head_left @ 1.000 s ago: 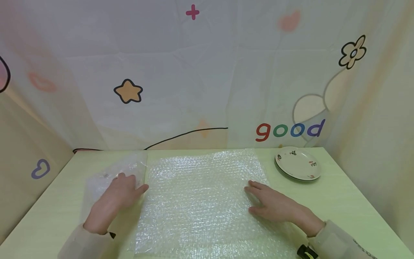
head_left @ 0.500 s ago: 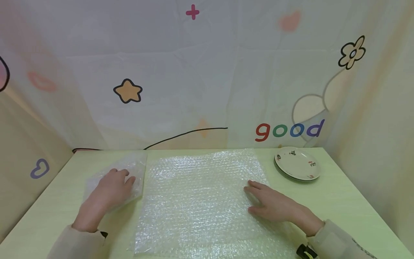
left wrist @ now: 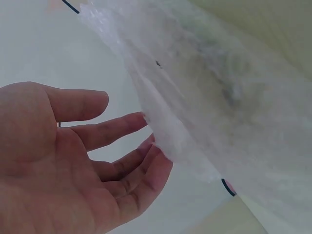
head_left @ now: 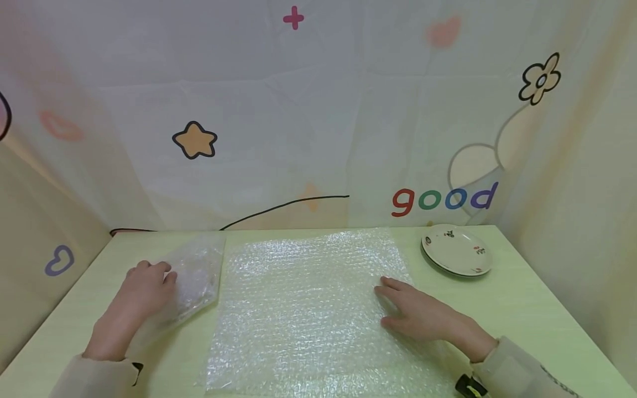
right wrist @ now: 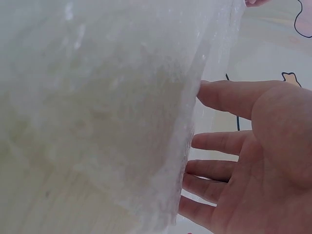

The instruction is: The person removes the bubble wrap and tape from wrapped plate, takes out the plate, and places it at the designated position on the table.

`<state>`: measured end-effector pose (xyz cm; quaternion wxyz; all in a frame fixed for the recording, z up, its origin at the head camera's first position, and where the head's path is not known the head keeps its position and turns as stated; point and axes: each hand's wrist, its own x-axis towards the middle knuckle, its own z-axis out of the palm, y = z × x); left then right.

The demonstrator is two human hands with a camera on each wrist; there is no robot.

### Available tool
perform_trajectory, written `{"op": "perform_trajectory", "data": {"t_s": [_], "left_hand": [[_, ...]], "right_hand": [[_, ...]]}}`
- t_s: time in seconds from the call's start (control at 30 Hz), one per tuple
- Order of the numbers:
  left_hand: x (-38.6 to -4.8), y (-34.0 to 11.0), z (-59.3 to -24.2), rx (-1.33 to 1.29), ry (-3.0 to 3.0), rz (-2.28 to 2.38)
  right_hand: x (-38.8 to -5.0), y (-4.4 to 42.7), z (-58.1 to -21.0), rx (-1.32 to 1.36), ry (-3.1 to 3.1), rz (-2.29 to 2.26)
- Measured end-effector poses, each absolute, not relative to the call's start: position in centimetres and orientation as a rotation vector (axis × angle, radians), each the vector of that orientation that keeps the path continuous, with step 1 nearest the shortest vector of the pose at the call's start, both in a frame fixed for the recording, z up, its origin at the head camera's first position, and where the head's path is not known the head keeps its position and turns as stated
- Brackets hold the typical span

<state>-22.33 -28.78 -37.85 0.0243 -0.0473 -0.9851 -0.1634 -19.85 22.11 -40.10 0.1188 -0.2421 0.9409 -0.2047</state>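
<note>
A large sheet of clear bubble wrap (head_left: 298, 309) lies spread flat over the middle of the table. My right hand (head_left: 420, 312) rests on its right side; in the right wrist view the fingertips touch the bubble wrap with the fingers fairly straight. To the left lies a second, smaller piece of translucent wrap (head_left: 196, 276), its near side lifted a little and slanting. At its left part is my left hand (head_left: 134, 301). The left wrist view has the loosely bent fingers (left wrist: 109, 134) touching the edge of that piece, thumb apart. Whether it encloses anything I cannot tell.
Stacked round plates (head_left: 458, 251) with small printed motifs sit at the back right of the pale green table (head_left: 527, 326). A patterned curtain (head_left: 278, 121) hangs behind and along both sides.
My left hand has moved leftward and toward me across the smaller piece of wrap, uncovering more of it. The right hand and the large sheet stay where they were.
</note>
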Motion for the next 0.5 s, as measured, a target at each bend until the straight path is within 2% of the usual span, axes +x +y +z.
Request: {"op": "perform_trajectory", "data": {"t_s": [0.5], "left_hand": [[-21.6, -31.8, -38.2, -0.064, -3.091, -0.486]], "right_hand": [[-19.7, 21.9, -40.2, -0.746, 2.752, -0.61]]}}
